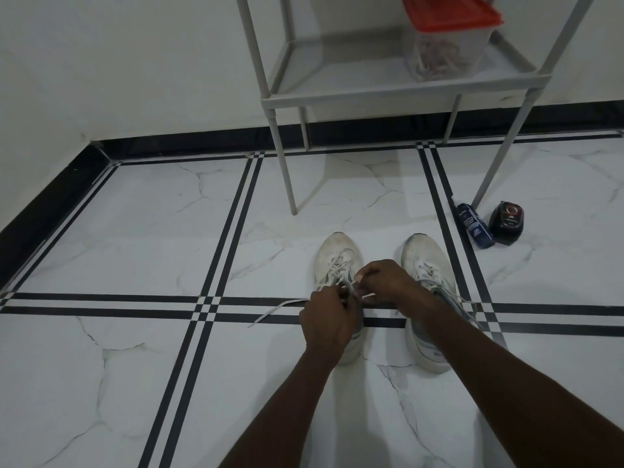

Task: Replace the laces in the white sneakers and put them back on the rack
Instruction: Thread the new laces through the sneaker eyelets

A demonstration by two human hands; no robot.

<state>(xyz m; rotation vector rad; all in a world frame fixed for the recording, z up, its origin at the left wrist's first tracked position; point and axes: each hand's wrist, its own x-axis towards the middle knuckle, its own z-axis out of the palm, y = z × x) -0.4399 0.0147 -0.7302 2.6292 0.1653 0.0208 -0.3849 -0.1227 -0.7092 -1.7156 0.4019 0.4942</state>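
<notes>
Two bare forearms reached in from the near edge, meeting over the left sneaker (337, 261). Left hand (326, 324) sat at the near side of that shoe's tongue, fingers curled and pinching the lace (280, 309). Right hand (383, 282) came across from the right, fingertips likewise pinched on the lace at the top eyelets. One loose end of lace trailed left from the hands across the floor (135, 231), lying over the black double stripe.

Left sneaker stood toe pointing far, heel hidden under the left hand. Right sneaker (427, 265) stood just beside it, parallel, apart, still laced, its lace ends loose toward the right; the right forearm crossed over its near half.

Rack (371, 92), grey, stood far of the shoes against the wall, legs on the floor. On its low shelf, right side: clear container (442, 52) with red lid, tangled contents inside, not identifiable.

Near the rack's right front leg on the floor: a dark blue bottle (474, 226) lying down, and a black round-faced tin (506, 222) just right of it.
</notes>
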